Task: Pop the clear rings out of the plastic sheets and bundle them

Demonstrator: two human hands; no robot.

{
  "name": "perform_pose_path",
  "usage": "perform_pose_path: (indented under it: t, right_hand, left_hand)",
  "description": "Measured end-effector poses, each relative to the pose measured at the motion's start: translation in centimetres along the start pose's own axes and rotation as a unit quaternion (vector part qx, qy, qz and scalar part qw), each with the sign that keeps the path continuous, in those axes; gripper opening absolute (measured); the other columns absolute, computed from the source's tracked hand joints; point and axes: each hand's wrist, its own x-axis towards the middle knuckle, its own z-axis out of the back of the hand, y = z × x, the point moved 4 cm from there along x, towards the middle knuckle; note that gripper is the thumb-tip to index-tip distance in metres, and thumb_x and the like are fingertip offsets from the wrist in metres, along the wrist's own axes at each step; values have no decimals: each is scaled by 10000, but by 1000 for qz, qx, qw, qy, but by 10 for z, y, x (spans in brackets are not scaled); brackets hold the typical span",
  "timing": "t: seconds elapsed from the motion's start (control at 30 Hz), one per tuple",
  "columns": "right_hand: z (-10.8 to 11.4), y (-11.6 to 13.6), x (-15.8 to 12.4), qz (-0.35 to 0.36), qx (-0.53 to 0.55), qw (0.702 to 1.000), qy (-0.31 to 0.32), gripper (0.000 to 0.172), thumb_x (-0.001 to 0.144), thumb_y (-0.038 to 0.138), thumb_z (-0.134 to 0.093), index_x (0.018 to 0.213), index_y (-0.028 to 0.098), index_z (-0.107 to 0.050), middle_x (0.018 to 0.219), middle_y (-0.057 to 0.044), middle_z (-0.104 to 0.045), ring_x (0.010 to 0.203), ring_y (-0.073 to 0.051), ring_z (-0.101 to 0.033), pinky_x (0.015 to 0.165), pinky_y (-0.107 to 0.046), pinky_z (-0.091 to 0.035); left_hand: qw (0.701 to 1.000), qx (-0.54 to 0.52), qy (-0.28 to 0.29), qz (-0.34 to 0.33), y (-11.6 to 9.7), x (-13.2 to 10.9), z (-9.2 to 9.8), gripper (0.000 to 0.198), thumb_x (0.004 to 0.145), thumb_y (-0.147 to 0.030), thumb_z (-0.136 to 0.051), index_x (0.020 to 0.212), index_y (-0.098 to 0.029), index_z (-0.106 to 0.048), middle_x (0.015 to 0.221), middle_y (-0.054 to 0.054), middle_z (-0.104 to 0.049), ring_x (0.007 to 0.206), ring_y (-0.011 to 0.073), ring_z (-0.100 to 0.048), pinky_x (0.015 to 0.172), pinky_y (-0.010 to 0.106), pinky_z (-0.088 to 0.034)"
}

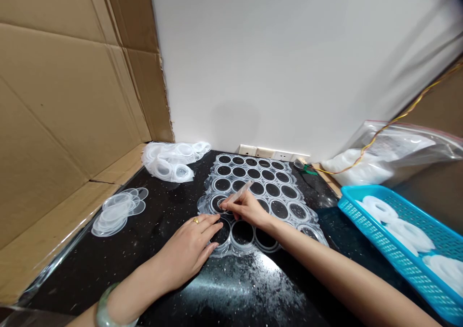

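R hand pinches a thin whitish stick, its lower end at a hole near the L edge of the plastic sheet, which lies mid-counter w/ rows of round holes. L hand is flat, fingers a bit apart, on the sheet's near L corner. To L: pile of cloudy discs; behind, bunched plastic. To R: blue basket w/ white rings.

Ring sheet on counter; discs left; basket right, rings inside; bag seemingly behind basket.
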Motion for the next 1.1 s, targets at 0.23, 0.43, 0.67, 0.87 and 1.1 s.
perform_pose_path:
  t: [0.23, 0.43, 0.67, 0.87, 1.1]
  right_hand:
    - [-1, 0, 0, 4, 6, 1000, -1, 375, 727, 472, -725, 764, 99, -701, 633, -36, -633, 418, -62, -444, 391, -194, -323]
    - [-3, 9, -5, 34, -50, 998, 10, 356, 804, 463, -659, 784, 110, -690, 720, -55, -656, 460, -77, -476, 423, -205, -378]
    - [-19, 30, -27, 239, -419, 874, 63, 213, 935, 222, -499, 1002, 166, -693, 982, -93, -693, 832, -153, -644, 737, -239, -474]
    - [-4, 35, -2, 218, -528, 821, 9, 234, 887, 153, -541, 1061, 194, -691, 1014, -85, -705, 827, -150, -659, 722, -214, -465]
    - [87, 64, 66, 130, -374, 859, -323, 226, 908, 265, -532, 918, 193, -746, 951, -72, -743, 867, -206, -684, 756, -267, -490]
  left_hand:
    - [1000, -4, 0, -1, 1, 0, -2, 397, 928, -239, -508, 1325, -227, -513, 1378, 74, -535, 1265, 249, -488, 1060, 461, -419]
    - [1000, -4, -6, -5, 1, -1, -2, 404, 925, -230, -510, 1329, -226, -507, 1372, 75, -538, 1257, 252, -494, 1054, 471, -424]
    - [1000, -27, -10, -10, 1, 3, 3, 335, 905, -223, -531, 1237, -193, -570, 1260, 92, -608, 1185, 260, -534, 1028, 462, -448]
    - [999, -43, -14, -7, 4, 1, 2, 351, 906, -232, -538, 1256, -214, -562, 1318, 82, -577, 1215, 253, -517, 1055, 462, -425]
    - [998, -61, 1, -1, 5, -2, 7, 380, 890, -212, -560, 1269, -239, -557, 1350, 83, -557, 1232, 246, -515, 1064, 475, -409]
